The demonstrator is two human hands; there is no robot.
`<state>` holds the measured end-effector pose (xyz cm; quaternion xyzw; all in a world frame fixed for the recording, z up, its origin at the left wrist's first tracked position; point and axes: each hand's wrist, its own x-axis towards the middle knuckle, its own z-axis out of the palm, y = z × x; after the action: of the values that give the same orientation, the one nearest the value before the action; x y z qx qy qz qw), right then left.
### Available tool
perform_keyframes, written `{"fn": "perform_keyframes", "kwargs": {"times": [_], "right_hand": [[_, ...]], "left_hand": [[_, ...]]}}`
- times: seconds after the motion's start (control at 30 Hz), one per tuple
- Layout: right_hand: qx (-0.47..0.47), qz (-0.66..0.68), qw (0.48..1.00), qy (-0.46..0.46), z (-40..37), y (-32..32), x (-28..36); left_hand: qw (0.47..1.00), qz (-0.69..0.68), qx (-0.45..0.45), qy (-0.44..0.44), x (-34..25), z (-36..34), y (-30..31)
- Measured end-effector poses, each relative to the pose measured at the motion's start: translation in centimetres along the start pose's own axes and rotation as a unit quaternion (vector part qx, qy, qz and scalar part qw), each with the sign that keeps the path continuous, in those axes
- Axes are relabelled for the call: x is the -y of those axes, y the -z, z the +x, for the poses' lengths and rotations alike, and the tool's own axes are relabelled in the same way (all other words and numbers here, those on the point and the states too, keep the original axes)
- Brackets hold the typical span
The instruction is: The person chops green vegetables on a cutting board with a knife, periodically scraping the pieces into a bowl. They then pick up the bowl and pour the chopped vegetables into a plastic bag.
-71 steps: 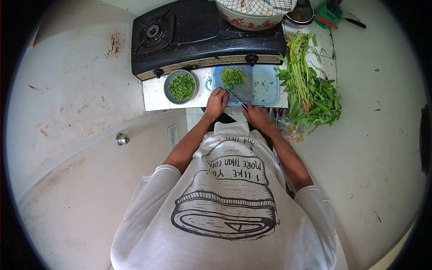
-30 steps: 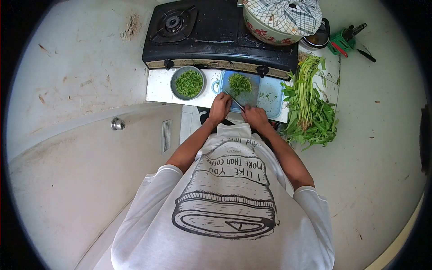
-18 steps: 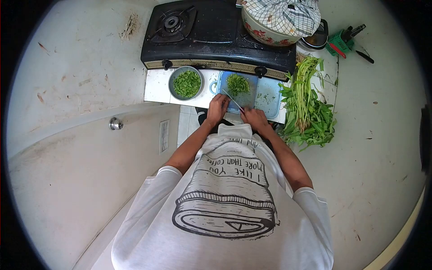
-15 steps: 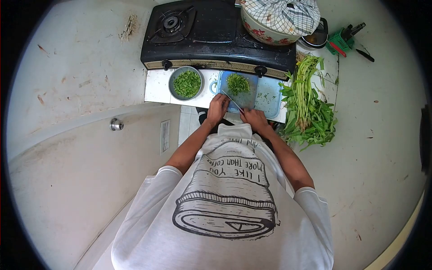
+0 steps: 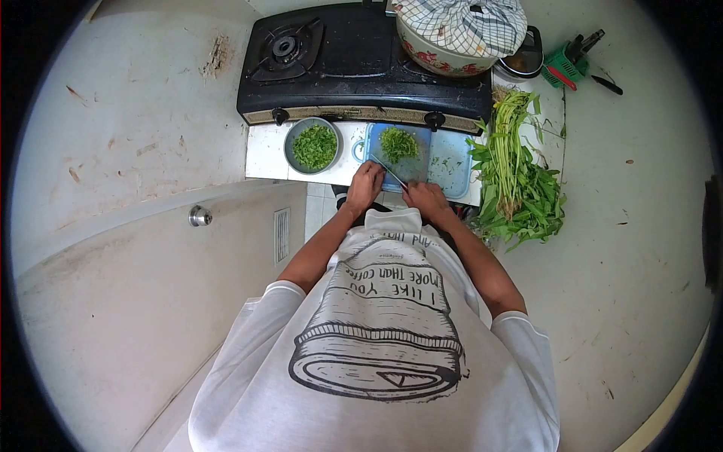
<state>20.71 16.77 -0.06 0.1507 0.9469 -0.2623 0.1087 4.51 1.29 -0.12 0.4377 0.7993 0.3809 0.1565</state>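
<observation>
My right hand (image 5: 427, 198) is closed around the handle of a knife (image 5: 391, 172), whose blade slants up and left over the near part of a blue cutting board (image 5: 450, 181). My left hand (image 5: 367, 183) is at the board's near-left corner, fingers curled in close to the blade tip. Whatever those fingers may hold is too small to make out. Beyond the blade, a small heap of chopped greens (image 5: 398, 144) lies on the board, with scraps scattered on its right half. A grey bowl (image 5: 337, 160) full of chopped greens (image 5: 313, 147) stands left of the board.
A black gas stove (image 5: 354, 87) spans the back, carrying a large flowered pot (image 5: 444, 62) under a checked cloth (image 5: 467, 22). Long-stemmed leafy greens (image 5: 520, 181) lie at the right end of the white counter (image 5: 263, 154). Behind them are a lidded pan (image 5: 525, 60) and a green basket (image 5: 563, 66) with utensils.
The view has shifted slightly, so the stove and counter sit a little differently. Both hands and the knife stay in nearly the same place over the board.
</observation>
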Motion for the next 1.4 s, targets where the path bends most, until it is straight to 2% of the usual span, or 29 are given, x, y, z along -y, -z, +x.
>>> {"fn": "perform_keyframes", "kwargs": {"times": [0.2,0.4,0.93,1.03,1.3,1.4], "right_hand": [[-0.026,-0.012,1.000,0.008,-0.4,0.1,-0.3],[-0.015,-0.010,1.000,0.017,-0.5,0.9,0.5],[-0.012,-0.017,1.000,0.010,0.6,0.0,0.9],[-0.034,-0.020,0.999,0.010,0.0,-0.4,0.4],[0.005,-0.012,1.000,0.007,-0.1,0.4,1.2],[0.010,-0.016,1.000,0.005,-0.3,0.3,1.4]], "left_hand": [[0.992,-0.078,-0.029,0.094,-0.5,0.6,-0.3],[0.998,-0.034,-0.015,0.055,-0.5,0.5,0.3],[0.998,-0.034,-0.023,0.044,0.3,0.1,-0.2],[0.997,-0.049,-0.029,0.047,0.6,0.2,-0.5],[0.998,-0.037,-0.025,0.049,0.2,0.0,-0.1],[0.999,-0.029,-0.012,0.018,0.2,0.1,0.4]]}}
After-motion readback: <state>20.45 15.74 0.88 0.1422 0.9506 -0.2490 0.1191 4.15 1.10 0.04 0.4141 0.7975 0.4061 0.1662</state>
